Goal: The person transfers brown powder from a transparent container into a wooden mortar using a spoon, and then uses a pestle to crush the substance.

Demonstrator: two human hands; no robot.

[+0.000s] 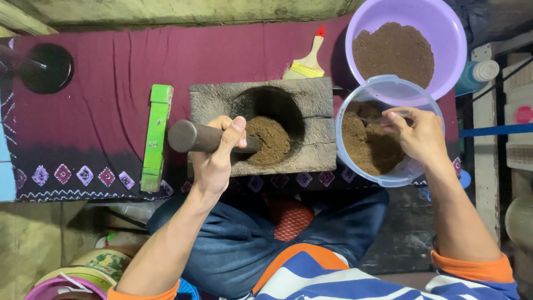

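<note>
A dark, rounded wooden pestle (206, 137) is clenched in the left hand (217, 153), its tip buried in coarse brown powder (270, 140) inside the round hollow of a rough grey stone mortar block (311, 150). Just beside it, a thin spoon handle (388, 117) is pinched by the right hand (419, 136) over a translucent plastic bowl (347, 161) of the same powder, on maroon cloth (111, 72).
</note>
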